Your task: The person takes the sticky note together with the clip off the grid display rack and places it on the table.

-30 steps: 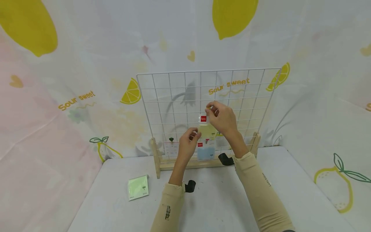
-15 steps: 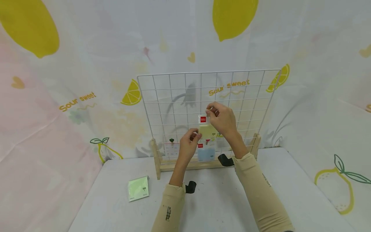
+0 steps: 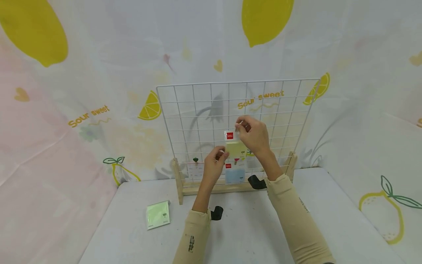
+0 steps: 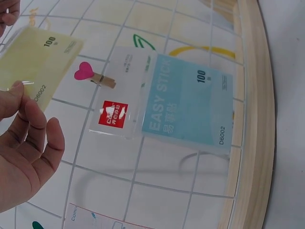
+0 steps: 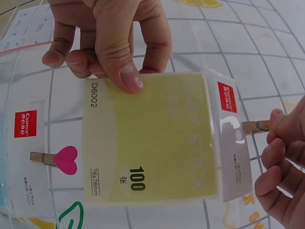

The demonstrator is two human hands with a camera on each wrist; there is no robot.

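A yellow sticky note pack (image 5: 157, 143) with a clear header is held against the white wire grid (image 3: 202, 117). My left hand (image 3: 215, 163) pinches the pack along its left edge, thumb in front. At the header, my right hand (image 3: 255, 135) pinches a small wooden clothespin (image 5: 256, 126) between thumb and fingers. The clothespin's tip meets the header's top edge in the right wrist view. Directly below hangs a blue sticky note pack (image 4: 188, 102), clipped to the grid by a clothespin with a pink heart (image 4: 85, 71).
A green sticky note pack (image 3: 158, 215) lies on the white table (image 3: 237, 231) at the left. Low on the grid's left side, a pale printed pack (image 3: 196, 170) hangs from a clip with a green top (image 3: 196, 160). Wooden feet (image 3: 178, 183) support the grid.
The header of the yellow pack has shifted slightly left, and my right fingertips have moved a touch to the right. My left hand stays nearly still on the pack.
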